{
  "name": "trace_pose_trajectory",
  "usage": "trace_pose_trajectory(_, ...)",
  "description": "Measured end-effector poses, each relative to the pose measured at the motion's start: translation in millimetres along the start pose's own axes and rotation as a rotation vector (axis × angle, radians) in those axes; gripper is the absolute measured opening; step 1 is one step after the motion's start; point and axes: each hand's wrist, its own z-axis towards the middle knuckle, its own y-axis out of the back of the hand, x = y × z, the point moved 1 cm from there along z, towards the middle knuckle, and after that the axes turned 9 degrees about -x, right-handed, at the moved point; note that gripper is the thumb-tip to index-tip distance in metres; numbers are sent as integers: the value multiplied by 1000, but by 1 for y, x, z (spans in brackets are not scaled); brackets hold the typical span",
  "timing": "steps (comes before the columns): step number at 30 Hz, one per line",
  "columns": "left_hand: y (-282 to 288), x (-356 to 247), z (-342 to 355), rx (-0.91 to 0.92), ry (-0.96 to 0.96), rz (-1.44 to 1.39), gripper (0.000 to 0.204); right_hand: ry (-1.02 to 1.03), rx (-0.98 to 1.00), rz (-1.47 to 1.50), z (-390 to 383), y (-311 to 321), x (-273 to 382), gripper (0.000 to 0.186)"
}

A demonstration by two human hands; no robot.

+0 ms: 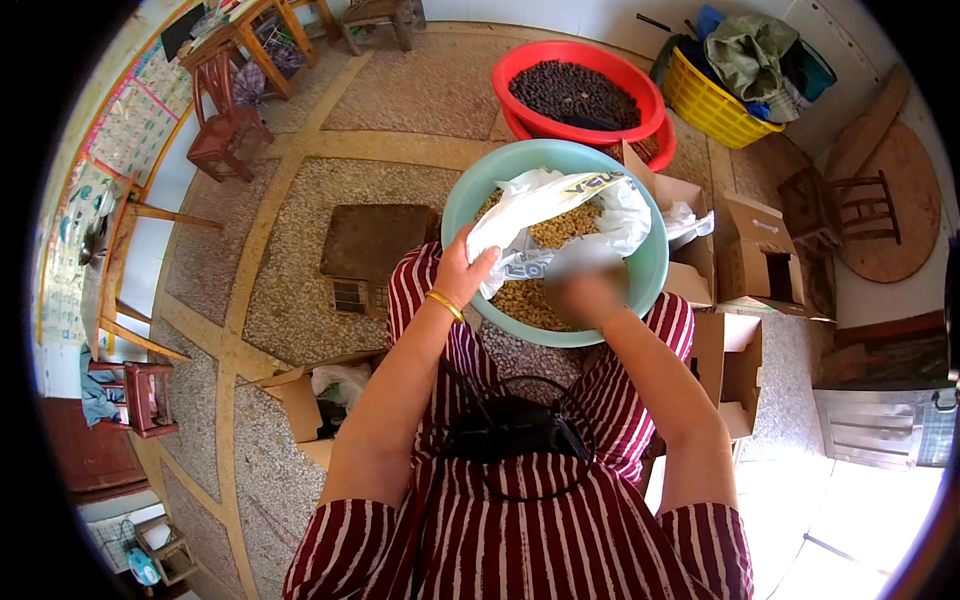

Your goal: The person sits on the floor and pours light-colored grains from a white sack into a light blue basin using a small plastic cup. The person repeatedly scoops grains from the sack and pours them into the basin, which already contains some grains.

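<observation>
A pale green basin (456, 205) sits in front of me between my knees, with small tan kernels (525, 305) in it. A white plastic bag (525, 205) with printing lies open inside the basin, and more kernels show through its mouth. My left hand (468, 272), a yellow bangle at its wrist, is closed on the bag's left edge and holds it raised. Low in the basin, my right hand (588, 298) is over the kernels near the bag's lower edge. That hand is smeared, so its fingers and anything in them cannot be made out.
Beyond the basin stands a red basin (652, 105) of dark pieces, on another red basin (664, 145). A yellow basket (700, 100) is at the far right. Cardboard boxes (755, 250) stand to the right, another box (300, 405) at lower left. A low wooden stool (375, 240) is left.
</observation>
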Motion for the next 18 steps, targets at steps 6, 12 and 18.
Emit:
trace_pose_trajectory(6, -1, -2, 2, 0, -40, 3, 44, 69, 0, 26, -8, 14, 9, 35)
trace_pose_trajectory(12, 0, -5, 3, 15, -38, -21, 42, 81, -48, 141, -8, 22, 14, 26)
trace_pose_trajectory(18, 3, 9, 5, 21, -24, -36, 43, 50, 27, 333, -11, 49, 25, 35)
